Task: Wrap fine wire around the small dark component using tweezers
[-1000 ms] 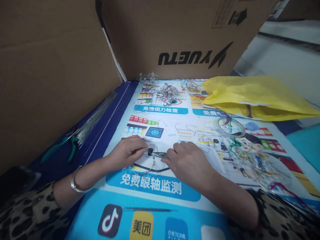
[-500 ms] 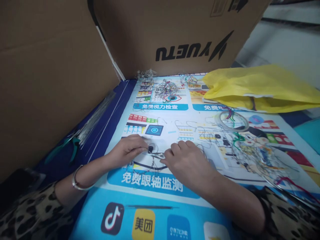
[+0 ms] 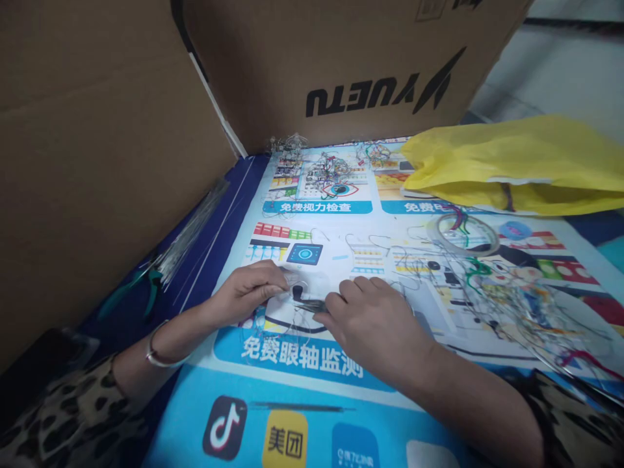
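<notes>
My left hand (image 3: 256,290) is closed, thumb and forefinger pinching a fine wire (image 3: 298,282) that curves towards the right. My right hand (image 3: 365,318) is wrapped around a slim, pointed metal tool (image 3: 312,305); its tip points left and its rear is hidden in my palm. That tip is close to the left fingertips, near the curved wire. Below it, a small tangle of thin wires (image 3: 295,328) lies on the printed sheet (image 3: 341,260). Whether the tip touches the wire is too fine to tell.
Teal-handled pliers (image 3: 152,292) and a bundle of straight wires (image 3: 190,237) lie at left beside a cardboard box (image 3: 273,78). Wire tangles (image 3: 329,170) sit at the back. At right are a tape roll (image 3: 490,234), more tangled wire (image 3: 531,312) and a yellow bag (image 3: 487,156).
The view has shifted slightly, so the scene sits a little further right. Both hands keep nearly the same pose, with the tool tip still near the left fingers.
</notes>
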{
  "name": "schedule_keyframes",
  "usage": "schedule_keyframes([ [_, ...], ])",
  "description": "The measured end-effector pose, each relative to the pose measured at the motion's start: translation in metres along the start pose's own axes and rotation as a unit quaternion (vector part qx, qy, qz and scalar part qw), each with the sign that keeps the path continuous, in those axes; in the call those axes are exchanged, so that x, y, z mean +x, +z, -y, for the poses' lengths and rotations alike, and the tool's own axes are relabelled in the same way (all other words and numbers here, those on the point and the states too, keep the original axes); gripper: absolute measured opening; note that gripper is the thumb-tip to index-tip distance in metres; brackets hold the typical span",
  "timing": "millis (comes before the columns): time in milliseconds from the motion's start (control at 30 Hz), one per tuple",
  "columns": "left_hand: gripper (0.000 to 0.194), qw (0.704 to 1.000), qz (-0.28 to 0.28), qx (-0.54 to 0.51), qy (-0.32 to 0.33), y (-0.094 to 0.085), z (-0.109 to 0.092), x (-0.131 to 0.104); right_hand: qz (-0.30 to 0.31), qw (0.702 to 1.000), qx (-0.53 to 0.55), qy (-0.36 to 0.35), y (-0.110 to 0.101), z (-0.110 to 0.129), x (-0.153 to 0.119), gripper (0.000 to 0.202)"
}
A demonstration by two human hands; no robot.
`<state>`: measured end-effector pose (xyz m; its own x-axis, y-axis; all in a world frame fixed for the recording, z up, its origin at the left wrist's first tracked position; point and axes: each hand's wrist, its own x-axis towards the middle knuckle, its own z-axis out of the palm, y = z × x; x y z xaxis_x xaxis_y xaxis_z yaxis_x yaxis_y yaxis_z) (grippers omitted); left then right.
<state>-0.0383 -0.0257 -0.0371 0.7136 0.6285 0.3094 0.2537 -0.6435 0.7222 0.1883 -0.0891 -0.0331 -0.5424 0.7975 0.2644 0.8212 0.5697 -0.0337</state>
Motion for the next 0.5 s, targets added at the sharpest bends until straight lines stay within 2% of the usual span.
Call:
schedule_keyframes([
  [300, 0.013, 1.000, -0.020, -0.003, 0.020, -0.0015, 0.0014, -0.0029, -0.033, 0.999, -0.012, 0.022, -0.0013, 0.0017, -0.0002, 0.027],
  [500, 0.016, 0.998, 0.000, 0.012, 0.060, -0.0010, 0.0024, -0.0053, -0.019, 0.999, -0.008, 0.026, -0.0014, 0.0021, -0.0004, 0.027],
])
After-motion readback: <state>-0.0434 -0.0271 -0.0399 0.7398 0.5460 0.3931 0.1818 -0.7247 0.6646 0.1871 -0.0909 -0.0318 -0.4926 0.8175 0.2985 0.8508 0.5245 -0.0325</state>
